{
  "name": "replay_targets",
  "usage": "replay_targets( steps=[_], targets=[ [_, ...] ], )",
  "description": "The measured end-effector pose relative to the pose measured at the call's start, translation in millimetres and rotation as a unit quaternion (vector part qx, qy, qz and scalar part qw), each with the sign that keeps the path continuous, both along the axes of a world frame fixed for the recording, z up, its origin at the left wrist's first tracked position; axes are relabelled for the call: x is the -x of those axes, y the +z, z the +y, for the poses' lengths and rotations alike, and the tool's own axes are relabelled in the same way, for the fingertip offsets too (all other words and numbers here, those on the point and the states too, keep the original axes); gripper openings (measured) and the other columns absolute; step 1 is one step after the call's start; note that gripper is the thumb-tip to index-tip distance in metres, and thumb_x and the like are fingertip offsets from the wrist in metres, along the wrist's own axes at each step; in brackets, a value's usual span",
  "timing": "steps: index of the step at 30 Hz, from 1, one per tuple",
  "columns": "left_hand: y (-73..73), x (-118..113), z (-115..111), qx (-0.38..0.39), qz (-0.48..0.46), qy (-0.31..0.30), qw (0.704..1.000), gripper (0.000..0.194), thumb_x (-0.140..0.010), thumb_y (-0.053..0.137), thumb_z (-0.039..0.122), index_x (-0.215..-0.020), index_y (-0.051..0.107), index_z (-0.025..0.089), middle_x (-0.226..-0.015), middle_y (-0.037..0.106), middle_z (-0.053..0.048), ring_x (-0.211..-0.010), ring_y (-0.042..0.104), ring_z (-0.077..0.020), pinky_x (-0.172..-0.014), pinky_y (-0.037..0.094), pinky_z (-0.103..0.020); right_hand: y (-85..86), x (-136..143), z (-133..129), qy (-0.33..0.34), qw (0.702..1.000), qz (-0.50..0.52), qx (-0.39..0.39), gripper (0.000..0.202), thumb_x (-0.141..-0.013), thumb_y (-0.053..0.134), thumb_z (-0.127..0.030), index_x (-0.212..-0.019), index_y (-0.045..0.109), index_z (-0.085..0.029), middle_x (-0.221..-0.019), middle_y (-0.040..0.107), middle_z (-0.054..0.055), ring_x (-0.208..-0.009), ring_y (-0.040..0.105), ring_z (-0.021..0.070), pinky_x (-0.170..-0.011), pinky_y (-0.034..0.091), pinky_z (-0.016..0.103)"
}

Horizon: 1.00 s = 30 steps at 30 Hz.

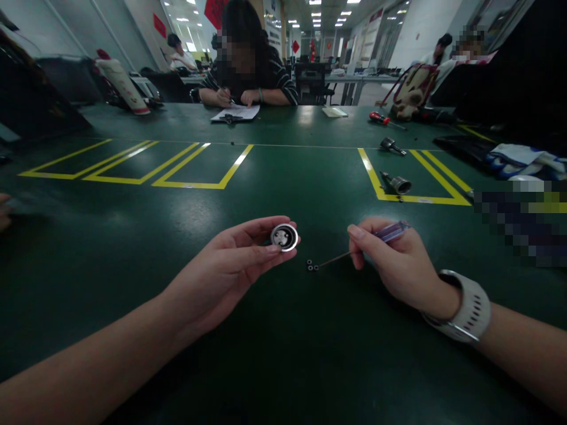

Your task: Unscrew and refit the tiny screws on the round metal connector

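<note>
My left hand (241,251) pinches a round metal cup-shaped part (284,237) by its rim. Its open face is turned towards me, and lighter metal pieces show inside. Between thumb and fingers, my right hand (387,254) grips a thin screwdriver (392,231) with a clear purplish handle. The slim shaft slants down to the left, and its tip is at or just beside a cluster of small dark rings (310,268) on the green table (266,354). Whether the tip touches a ring I cannot tell.
Yellow tape outlines cross the table. At the right lie a cone-shaped metal part (397,183), a smaller metal part (392,146), a red-handled screwdriver (385,120) and a cloth (527,159). Opposite, a person (248,65) writes on a clipboard (234,114). Another person's fingers (4,211) show at the left edge.
</note>
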<state>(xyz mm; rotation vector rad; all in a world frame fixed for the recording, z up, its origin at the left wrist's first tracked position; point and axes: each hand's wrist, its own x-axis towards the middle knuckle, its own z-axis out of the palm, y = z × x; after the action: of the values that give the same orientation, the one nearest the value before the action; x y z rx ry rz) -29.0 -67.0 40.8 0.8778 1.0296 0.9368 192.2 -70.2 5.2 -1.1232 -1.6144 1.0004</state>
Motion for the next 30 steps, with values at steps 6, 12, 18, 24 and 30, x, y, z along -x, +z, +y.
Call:
replay_targets(
  steps=[6,12,18,24,30],
  targets=[
    [-1.6,-0.4,1.1,-0.004,0.017,0.001,1.000,0.033,-0.069,0.061,0.003,-0.097,0.069,0.018,-0.102,0.070,-0.007,-0.098,0.065,-0.0226,-0.086,0.055,-0.032,11.1,4.8,-4.5,0.007,0.996,-0.081,-0.026,0.031,-0.089,0.049,-0.036,-0.063,0.054,-0.019,-0.052,0.052,-0.002,-0.049,0.049,0.0112,-0.047,0.038,0.025],
    [-3.7,-1.8,-0.1,-0.020,0.042,-0.003,0.999,0.032,-0.068,0.065,0.007,-0.097,0.068,0.018,-0.103,0.070,-0.006,-0.097,0.065,-0.0212,-0.087,0.054,-0.032,17.9,13.5,-23.0,0.079,0.940,-0.239,-0.232,0.025,-0.088,0.047,-0.019,-0.063,0.048,-0.019,-0.057,0.050,-0.001,-0.053,0.045,0.0118,-0.052,0.034,0.028],
    [-3.3,-3.4,-2.1,-0.039,0.075,-0.004,0.996,0.031,-0.067,0.067,0.013,-0.098,0.067,0.016,-0.102,0.069,-0.007,-0.097,0.064,-0.0225,-0.087,0.051,-0.036,10.9,12.2,-27.6,0.103,0.884,-0.272,-0.366,0.015,-0.083,0.049,-0.013,-0.070,0.052,-0.020,-0.057,0.056,0.001,-0.053,0.049,0.0147,-0.052,0.036,0.031],
    [-8.6,-3.7,-3.9,-0.078,0.118,-0.013,0.990,0.031,-0.067,0.066,0.013,-0.097,0.067,0.017,-0.101,0.070,-0.006,-0.096,0.064,-0.0205,-0.087,0.050,-0.034,20.0,13.9,-32.4,0.111,0.850,-0.257,-0.446,0.009,-0.086,0.050,-0.017,-0.081,0.056,-0.022,-0.058,0.063,0.002,-0.059,0.059,0.0179,-0.058,0.047,0.035],
    [-12.2,-2.7,-6.6,-0.114,0.137,-0.029,0.984,0.030,-0.067,0.067,0.013,-0.097,0.067,0.019,-0.100,0.070,-0.005,-0.094,0.064,-0.0183,-0.085,0.051,-0.031,15.7,21.0,-33.5,0.133,0.858,-0.263,-0.422,0.011,-0.087,0.054,-0.019,-0.077,0.058,-0.018,-0.069,0.067,0.006,-0.068,0.062,0.0184,-0.067,0.050,0.036]
  ],
)
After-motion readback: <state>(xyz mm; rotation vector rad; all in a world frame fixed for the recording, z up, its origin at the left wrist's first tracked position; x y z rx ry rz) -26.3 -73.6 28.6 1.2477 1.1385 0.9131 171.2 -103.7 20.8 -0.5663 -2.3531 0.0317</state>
